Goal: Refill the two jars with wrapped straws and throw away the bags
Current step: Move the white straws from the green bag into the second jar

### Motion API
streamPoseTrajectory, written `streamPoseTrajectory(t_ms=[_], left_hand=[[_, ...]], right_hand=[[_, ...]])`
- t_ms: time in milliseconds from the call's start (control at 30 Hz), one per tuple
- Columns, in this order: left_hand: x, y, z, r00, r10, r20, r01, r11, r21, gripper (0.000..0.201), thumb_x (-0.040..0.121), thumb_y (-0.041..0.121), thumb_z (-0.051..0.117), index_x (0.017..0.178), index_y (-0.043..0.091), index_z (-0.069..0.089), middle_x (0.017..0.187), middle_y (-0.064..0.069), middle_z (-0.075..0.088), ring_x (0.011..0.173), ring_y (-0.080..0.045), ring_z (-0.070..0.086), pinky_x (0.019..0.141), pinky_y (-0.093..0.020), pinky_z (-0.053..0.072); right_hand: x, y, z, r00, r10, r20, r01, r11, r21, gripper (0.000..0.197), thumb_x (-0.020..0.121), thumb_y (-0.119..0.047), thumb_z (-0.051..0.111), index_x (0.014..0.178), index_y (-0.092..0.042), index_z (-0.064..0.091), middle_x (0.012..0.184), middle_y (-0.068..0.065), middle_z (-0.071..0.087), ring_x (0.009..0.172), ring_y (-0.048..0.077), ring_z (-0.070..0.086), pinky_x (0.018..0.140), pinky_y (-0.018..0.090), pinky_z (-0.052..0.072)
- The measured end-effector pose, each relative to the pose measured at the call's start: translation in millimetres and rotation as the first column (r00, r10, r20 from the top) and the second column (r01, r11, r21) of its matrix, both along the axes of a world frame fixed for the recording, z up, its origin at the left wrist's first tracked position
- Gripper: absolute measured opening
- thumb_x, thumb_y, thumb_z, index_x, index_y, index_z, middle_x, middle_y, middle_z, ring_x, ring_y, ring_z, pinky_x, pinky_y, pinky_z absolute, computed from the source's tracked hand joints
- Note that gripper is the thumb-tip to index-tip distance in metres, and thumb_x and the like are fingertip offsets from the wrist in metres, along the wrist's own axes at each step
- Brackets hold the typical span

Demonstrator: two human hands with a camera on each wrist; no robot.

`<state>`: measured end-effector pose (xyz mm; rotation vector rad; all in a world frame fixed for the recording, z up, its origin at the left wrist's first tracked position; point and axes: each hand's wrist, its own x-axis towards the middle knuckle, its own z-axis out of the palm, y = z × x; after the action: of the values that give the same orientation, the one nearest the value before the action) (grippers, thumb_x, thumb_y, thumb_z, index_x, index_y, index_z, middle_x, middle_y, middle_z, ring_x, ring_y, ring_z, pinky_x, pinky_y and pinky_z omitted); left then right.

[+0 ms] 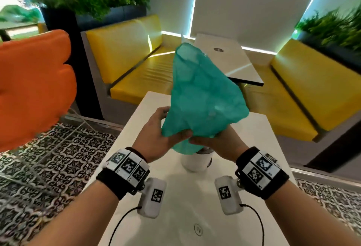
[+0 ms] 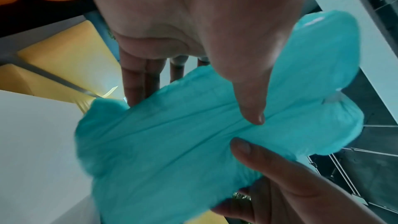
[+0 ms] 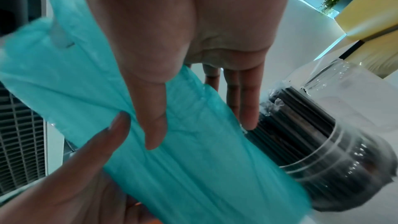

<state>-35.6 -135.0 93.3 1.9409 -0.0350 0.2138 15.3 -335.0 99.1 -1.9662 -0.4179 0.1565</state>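
A crumpled teal plastic bag (image 1: pixel 203 93) stands up from between both hands, with its lower end over a jar (image 1: pixel 197 161) on the white table (image 1: pixel 175 216). My left hand (image 1: pixel 168 128) pinches the bag's lower left, thumb on the front. My right hand (image 1: pixel 207 140) pinches it from the right, with the two thumbs nearly meeting. In the right wrist view the clear jar (image 3: pixel 323 142) is packed with dark wrapped straws, just beside the bag (image 3: pixel 193 142) and my right fingertips (image 3: pixel 249 122). The left wrist view shows the bag (image 2: pixel 172 142) under my left thumb. The bag's contents are hidden.
An orange chair back (image 1: pixel 33 89) stands close on the left. Yellow benches (image 1: pixel 136 58) flank a second white table (image 1: pixel 230 60) behind. Planters with greenery sit beyond the benches. Patterned floor tiles (image 1: pixel 58 157) lie either side of the table.
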Motion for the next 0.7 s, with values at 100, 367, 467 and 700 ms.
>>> streamPoseTrajectory(t_ms=[100,367,467,700], left_hand=[[-21,-23,0,1.000,-0.007,-0.018,0.007,1.000,0.015,0.059,0.064,0.066,0.071,0.114,0.043,0.053,0.110,0.017,0.067,0.098,-0.001,0.064,0.079,-0.025,0.055],[-45,-68,-56,0.975,-0.072,-0.208,0.061,0.996,-0.062,0.055,0.064,0.052,0.080,0.111,0.047,0.052,0.110,0.023,0.064,0.103,0.004,0.062,0.088,-0.022,0.052],[-46,-81,-67,0.989,-0.066,-0.130,0.051,0.992,-0.117,0.082,0.061,0.032,0.087,0.124,0.048,0.038,0.121,0.026,0.056,0.108,0.012,0.055,0.086,-0.014,0.050],[-48,-108,-112,0.975,-0.062,-0.214,0.041,0.994,-0.102,0.060,0.075,0.023,0.079,0.126,0.030,0.048,0.109,0.016,0.065,0.100,0.002,0.063,0.079,-0.006,0.049]], right_hand=[[-17,-26,-1,0.999,0.041,-0.031,-0.042,0.999,-0.008,0.059,0.061,-0.020,0.090,0.112,-0.031,0.062,0.103,-0.018,0.070,0.092,-0.003,0.067,0.073,0.018,0.057],[-34,-82,-59,0.965,0.142,-0.221,-0.144,0.990,0.004,0.062,0.066,-0.001,0.085,0.121,-0.015,0.061,0.113,-0.004,0.072,0.099,0.007,0.069,0.085,0.027,0.058],[-36,-97,-93,0.948,0.108,-0.299,-0.107,0.994,0.019,0.064,0.066,0.006,0.083,0.123,-0.011,0.059,0.113,-0.004,0.070,0.097,0.006,0.069,0.080,0.023,0.056],[-47,-112,-131,0.937,0.111,-0.331,-0.103,0.994,0.040,0.086,0.053,-0.003,0.092,0.129,-0.010,0.051,0.120,-0.001,0.067,0.106,0.009,0.066,0.094,0.031,0.055]])
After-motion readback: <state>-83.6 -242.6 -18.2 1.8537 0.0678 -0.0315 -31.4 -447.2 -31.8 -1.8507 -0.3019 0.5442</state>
